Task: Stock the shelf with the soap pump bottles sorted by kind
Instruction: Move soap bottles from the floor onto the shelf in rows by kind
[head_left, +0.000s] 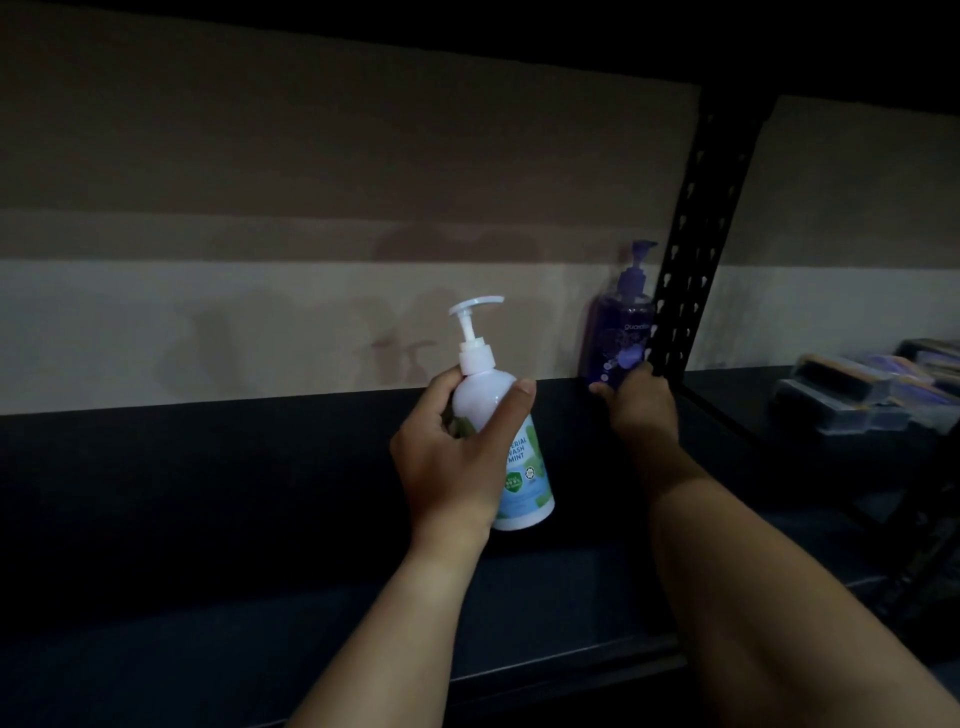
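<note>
At shelf (311, 467) far right, beside post (696, 249), right hand (641, 402) grips upright purple bottle (621, 322) low; left hand (447, 457) curls round white bottle (511, 447), raised over shelf middle.

1. A wall (311, 182) runs behind the rack, painted in horizontal bands: a darker tan band above, a paler cream band below.
2. Faint shadows and a few darker smudges mark the cream band near its middle.
3. A black metal upright (698, 234) with two rows of keyhole slots stands right of centre, leaning in the wide-angle view.
4. Beyond the upright, at the far right, lies a stack of flat packets (878, 387), dark grey with purple and tan edges; the light is too dim to read what they are.
</note>
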